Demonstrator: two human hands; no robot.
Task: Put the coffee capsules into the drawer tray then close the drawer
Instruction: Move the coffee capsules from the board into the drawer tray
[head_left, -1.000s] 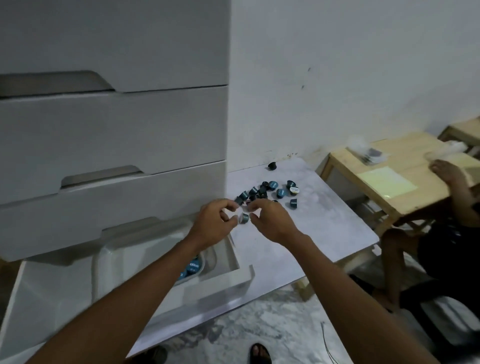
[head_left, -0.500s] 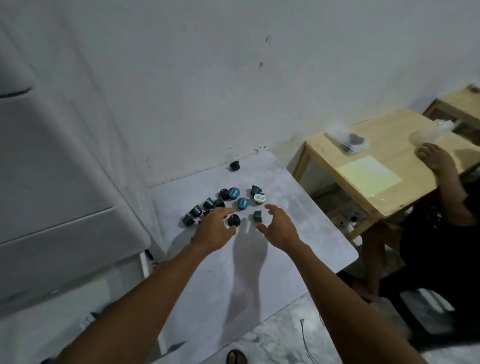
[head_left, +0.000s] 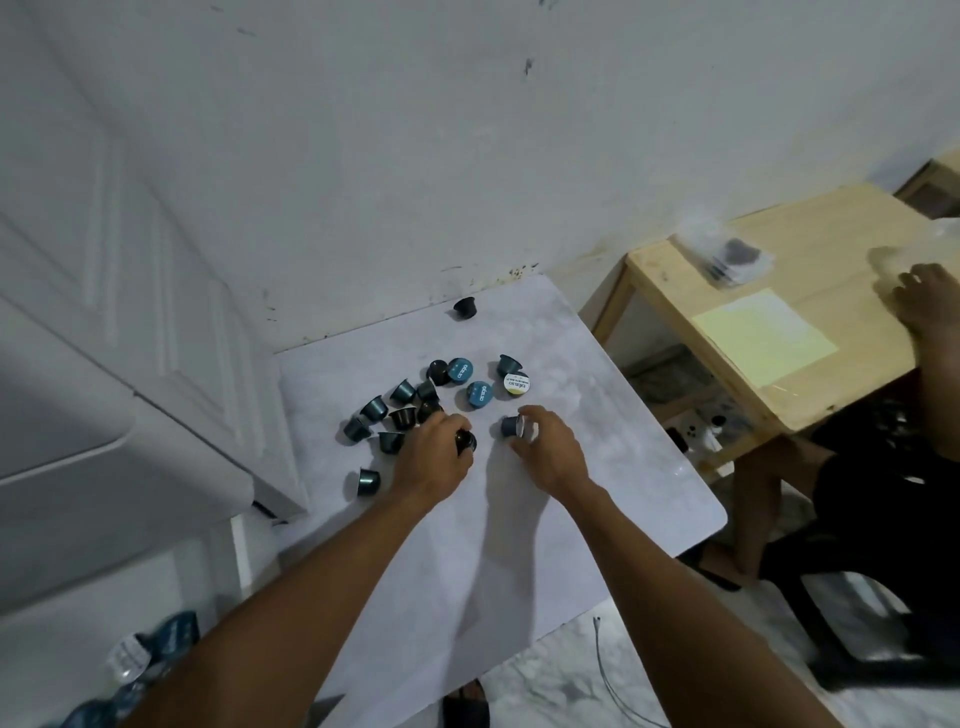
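Note:
Several dark and teal coffee capsules lie scattered on the white marble table. My left hand curls its fingers round a dark capsule at the pile's near edge. Just to the right, my right hand pinches a bluish capsule lying on its side. One capsule stands alone to the left of my left wrist, and another sits apart near the wall. At the lower left, the open drawer shows a few teal capsules inside.
The white drawer cabinet rises at the left, against the table. A wooden side table stands to the right with a plastic bag and a yellow sheet; another person's hand rests on it. A cable lies on the floor.
Both hands moved from above the drawer out to the capsule pile. Each now has its fingers on a capsule, and the view has swung right and down, away from the drawer.

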